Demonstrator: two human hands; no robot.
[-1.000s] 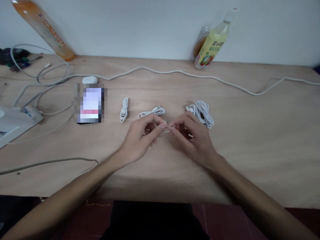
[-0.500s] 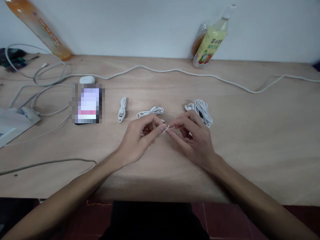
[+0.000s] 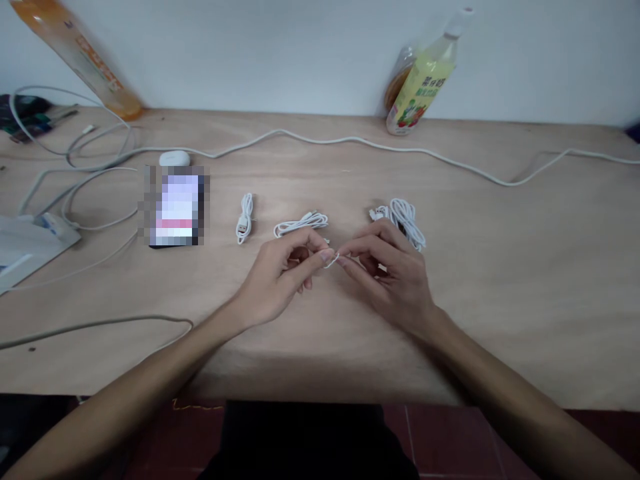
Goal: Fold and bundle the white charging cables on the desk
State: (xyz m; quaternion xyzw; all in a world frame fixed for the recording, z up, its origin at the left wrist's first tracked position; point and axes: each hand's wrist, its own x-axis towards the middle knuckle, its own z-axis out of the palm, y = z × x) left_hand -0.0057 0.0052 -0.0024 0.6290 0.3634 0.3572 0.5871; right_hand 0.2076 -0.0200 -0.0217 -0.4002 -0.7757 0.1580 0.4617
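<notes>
Table [image 3: 500, 280]: pale wooden top, on which everything listed lies.

Long white cord [image 3: 350, 141]: run across the table well beyond the fingers, from the left side to the right edge.

Two bottles: an orange one [image 3: 75, 57] leaned on the wall far to the left, a yellow-green one [image 3: 423, 77] leaned beyond and to the right of the fingers.

Phone [image 3: 175, 208]: blurred screen, laid well to the left of the fingers; a small white case [image 3: 174, 158] is set just beyond it.

Left hand [image 3: 280, 280] and right hand [image 3: 395, 277]: brought together above the table, fingertips almost meeting. Both sets of fingers are closed in a pinch on the small white tie [image 3: 333, 260], which is held between them clear of the table.

Coiled cable bundle [image 3: 407, 223]: just beyond the right hand, partly hidden by it.

Loosely folded cable [image 3: 300, 223]: just beyond the left fingers, not touched.

Short bound cable [image 3: 244, 219]: to the left of the left fingers, apart from the others.

Step in hand, as judged: the tie is being worked between the fingertips, seemingly straightened or untwisted; whether it is wire or plastic cannot be told. A next move would call for a firm pinch at each end, with one cable gathered within reach of the tie.
</notes>
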